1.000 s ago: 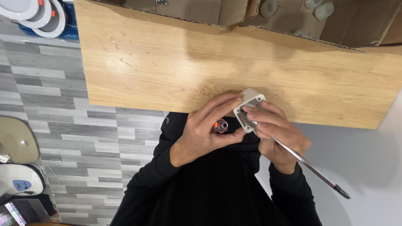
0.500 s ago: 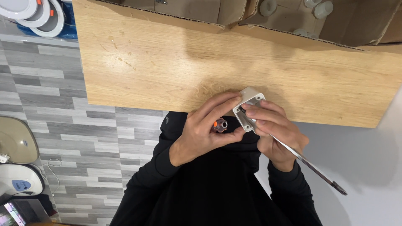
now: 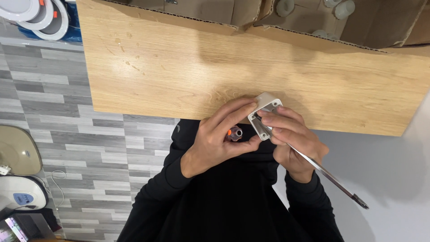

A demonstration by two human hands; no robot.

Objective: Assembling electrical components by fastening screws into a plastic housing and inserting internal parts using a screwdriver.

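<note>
Both hands close on a small white housing at the tabletop edge

Left hand (image 3: 219, 143) pinches the white housing (image 3: 265, 114) over the wooden tabletop (image 3: 179, 67), an orange-tipped part (image 3: 234, 133) tucked behind; right hand (image 3: 293, 141) grips long metal tweezers (image 3: 329, 177) poking inside. A slip could jab a finger or drop the piece. Barely anything has moved since half a second ago.

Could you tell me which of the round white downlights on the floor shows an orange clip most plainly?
The middle downlight of the three at top left: an orange clip sits on its rim, between the cut-off left one and the larger right one.
</note>
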